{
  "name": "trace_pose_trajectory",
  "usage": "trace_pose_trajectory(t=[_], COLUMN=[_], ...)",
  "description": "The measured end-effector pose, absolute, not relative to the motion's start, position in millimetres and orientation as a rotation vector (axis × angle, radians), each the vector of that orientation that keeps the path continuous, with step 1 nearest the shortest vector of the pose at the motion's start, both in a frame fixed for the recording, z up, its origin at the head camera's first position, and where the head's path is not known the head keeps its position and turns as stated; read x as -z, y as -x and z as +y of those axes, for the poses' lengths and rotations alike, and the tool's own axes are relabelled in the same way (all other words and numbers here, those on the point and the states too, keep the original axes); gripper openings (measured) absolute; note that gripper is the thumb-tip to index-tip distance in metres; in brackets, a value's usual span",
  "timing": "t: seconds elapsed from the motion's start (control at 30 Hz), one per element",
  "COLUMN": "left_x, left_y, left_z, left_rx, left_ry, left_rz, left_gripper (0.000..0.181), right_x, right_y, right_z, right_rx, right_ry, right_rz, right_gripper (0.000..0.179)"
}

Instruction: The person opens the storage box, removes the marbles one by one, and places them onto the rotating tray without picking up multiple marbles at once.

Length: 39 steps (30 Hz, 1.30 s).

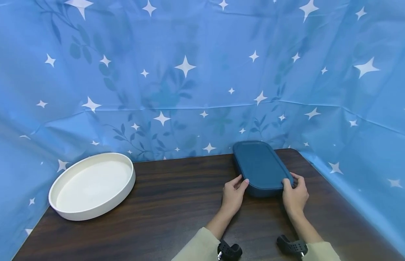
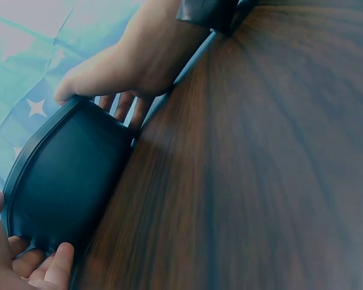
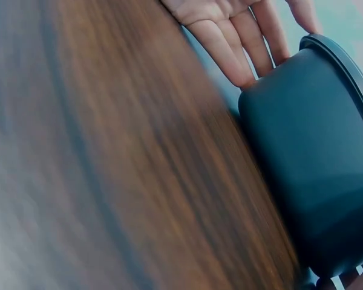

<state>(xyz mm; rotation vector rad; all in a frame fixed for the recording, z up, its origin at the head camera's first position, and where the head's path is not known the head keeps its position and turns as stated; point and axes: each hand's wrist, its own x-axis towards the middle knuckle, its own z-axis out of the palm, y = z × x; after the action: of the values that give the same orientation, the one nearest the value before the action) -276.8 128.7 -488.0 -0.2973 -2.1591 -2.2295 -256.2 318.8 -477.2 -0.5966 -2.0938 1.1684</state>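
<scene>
A dark blue rectangular lidded box (image 1: 264,165) with rounded corners sits at the right rear of the table. My left hand (image 1: 233,195) grips its near left corner, thumb at the lid's rim and fingers against the side. At the near right corner my right hand (image 1: 294,195) holds it the same way, thumb on top. In the left wrist view, the left fingers (image 2: 59,266) curl against the box's side (image 2: 72,175). The right wrist view shows the smooth side wall (image 3: 308,151) low over the wood. What the box contains is hidden under its lid.
A round, shallow white tray (image 1: 94,185) lies at the table's left rear. The dark wood-grain table (image 1: 163,203) ends at a blue star-printed curtain (image 1: 202,72) behind and on both sides. Black bands (image 1: 228,251) circle both wrists.
</scene>
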Motion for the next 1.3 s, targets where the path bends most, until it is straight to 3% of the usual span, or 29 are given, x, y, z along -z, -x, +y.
trace_pose_trajectory(t=[0.77,1.3], left_x=[490,493], left_y=[274,275], left_z=[48,-4], left_rx=[2.404,2.144], left_ry=[0.359,0.397], left_rz=[-2.106,-2.245], left_gripper=[0.058,0.058], right_x=[479,482], right_y=[256,255], right_z=[266,213], right_rx=[-1.248,-1.373], right_ry=[0.356,0.341], right_rz=[-2.3,-2.323], right_gripper=[0.048,0.053])
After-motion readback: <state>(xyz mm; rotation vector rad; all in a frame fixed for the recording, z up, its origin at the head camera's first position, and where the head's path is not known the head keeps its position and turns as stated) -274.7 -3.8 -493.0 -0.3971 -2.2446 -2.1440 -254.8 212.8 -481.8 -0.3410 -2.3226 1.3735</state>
